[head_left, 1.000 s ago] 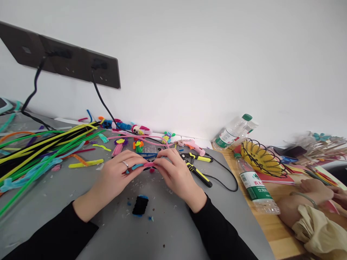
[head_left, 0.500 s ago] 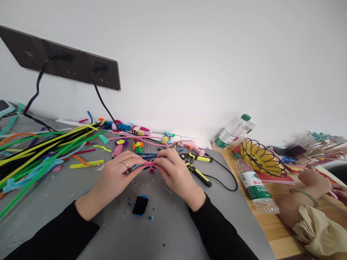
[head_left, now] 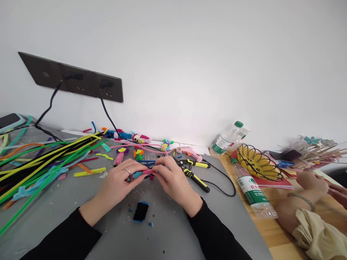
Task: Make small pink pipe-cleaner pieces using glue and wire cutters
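Above the middle of the grey mat, my left hand (head_left: pixel 119 180) and my right hand (head_left: pixel 173 180) pinch a small piece of pink and blue pipe cleaner (head_left: pixel 148 172) between their fingertips. The fingers cover much of it, so its full shape is hidden. A long pink pipe cleaner (head_left: pixel 135 146) loops behind my hands and runs to my right fingers; I cannot tell whether it is joined to the held piece. Below the hands lies a black fuzzy block with blue ends (head_left: pixel 141 212). Pliers with yellow and black handles (head_left: pixel 199 180) rest beside my right hand.
Many coloured pipe cleaners (head_left: pixel 54 162) cover the left side. Small pipe-cleaner figures (head_left: pixel 121 155) and a pink glue gun (head_left: pixel 191 152) sit along the wall. Plastic bottles (head_left: pixel 253 191) and a yellow basket (head_left: pixel 257 162) stand right, beside a co-worker's arm (head_left: pixel 295 202).
The camera view has tilted up slightly, so the scene sits lower. Both hands still pinch the pipe-cleaner piece, with a little more of its blue part showing by my left fingers.
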Tool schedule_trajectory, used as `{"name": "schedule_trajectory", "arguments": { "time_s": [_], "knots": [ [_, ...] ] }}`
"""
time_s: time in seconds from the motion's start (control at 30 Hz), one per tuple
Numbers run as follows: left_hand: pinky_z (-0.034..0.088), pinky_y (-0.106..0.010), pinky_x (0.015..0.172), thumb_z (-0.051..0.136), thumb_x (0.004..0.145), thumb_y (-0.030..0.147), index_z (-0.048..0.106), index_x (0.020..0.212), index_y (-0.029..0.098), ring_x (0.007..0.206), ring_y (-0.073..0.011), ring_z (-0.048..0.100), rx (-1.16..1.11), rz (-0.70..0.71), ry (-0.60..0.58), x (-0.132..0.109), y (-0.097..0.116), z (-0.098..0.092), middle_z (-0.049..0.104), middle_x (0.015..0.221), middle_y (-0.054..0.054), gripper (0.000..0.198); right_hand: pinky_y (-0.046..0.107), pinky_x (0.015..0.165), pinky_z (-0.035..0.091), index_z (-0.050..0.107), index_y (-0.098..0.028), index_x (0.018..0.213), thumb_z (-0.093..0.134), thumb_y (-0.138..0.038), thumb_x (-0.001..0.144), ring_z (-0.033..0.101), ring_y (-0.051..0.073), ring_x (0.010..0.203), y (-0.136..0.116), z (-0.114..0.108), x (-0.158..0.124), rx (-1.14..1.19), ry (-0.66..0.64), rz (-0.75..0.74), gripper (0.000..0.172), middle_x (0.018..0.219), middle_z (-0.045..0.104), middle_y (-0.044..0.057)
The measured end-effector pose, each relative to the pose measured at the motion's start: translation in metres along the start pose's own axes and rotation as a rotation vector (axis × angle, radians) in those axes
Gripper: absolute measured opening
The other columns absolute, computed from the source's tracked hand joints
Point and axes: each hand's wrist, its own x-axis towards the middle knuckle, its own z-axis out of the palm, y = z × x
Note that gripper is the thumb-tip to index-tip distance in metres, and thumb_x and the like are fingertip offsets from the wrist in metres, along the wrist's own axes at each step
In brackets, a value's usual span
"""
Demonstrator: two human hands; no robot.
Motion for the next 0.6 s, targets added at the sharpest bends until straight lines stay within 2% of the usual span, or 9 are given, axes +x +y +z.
{"name": "schedule_trajectory", "arguments": {
  "time_s": [0.2, 0.37, 0.5, 0.6],
  "knots": [
    [0.059, -0.028, 0.07, 0.055, 0.104, 0.033, 0.075, 0.101, 0.024, 0.083, -0.0198, 0.074, 0.009, 0.024, 0.002, 0.0004, -0.0001, -0.0002, 0.078, 0.092, -0.004, 0.022, 0.035, 0.086, 0.056, 0.067, -0.02, 0.106, 0.049, -0.02, 0.107, 0.061, 0.021, 0.101, 0.0002, 0.0007, -0.001, 0.003, -0.02, 0.021, 0.017, 0.108, 0.066, 0.012],
    [0.058, -0.027, 0.068, 0.055, 0.104, 0.031, 0.075, 0.101, 0.025, 0.08, -0.0185, 0.073, 0.018, 0.01, -0.005, -0.0011, -0.0024, 0.0005, 0.078, 0.091, -0.003, 0.02, 0.035, 0.085, 0.057, 0.067, -0.02, 0.107, 0.048, -0.02, 0.108, 0.062, 0.021, 0.102, -0.0005, 0.0003, -0.0006, 0.008, -0.023, 0.027, 0.019, 0.108, 0.066, 0.012],
    [0.059, -0.028, 0.075, 0.055, 0.104, 0.029, 0.074, 0.1, 0.025, 0.083, -0.0187, 0.073, 0.019, 0.009, 0.003, -0.0011, -0.0021, 0.0007, 0.078, 0.091, -0.002, 0.02, 0.034, 0.084, 0.057, 0.067, -0.02, 0.105, 0.049, -0.021, 0.108, 0.062, 0.021, 0.1, -0.0003, 0.0007, -0.0003, 0.006, -0.015, 0.017, 0.018, 0.107, 0.066, 0.012],
    [0.059, -0.028, 0.075, 0.056, 0.104, 0.029, 0.074, 0.099, 0.025, 0.083, -0.0185, 0.073, 0.016, 0.019, -0.001, 0.0004, -0.0005, -0.0004, 0.078, 0.09, -0.002, 0.02, 0.033, 0.083, 0.057, 0.067, -0.019, 0.104, 0.049, -0.021, 0.107, 0.062, 0.021, 0.099, 0.0006, 0.0014, -0.0005, 0.007, -0.002, 0.01, 0.018, 0.107, 0.065, 0.012]
  ]
}}
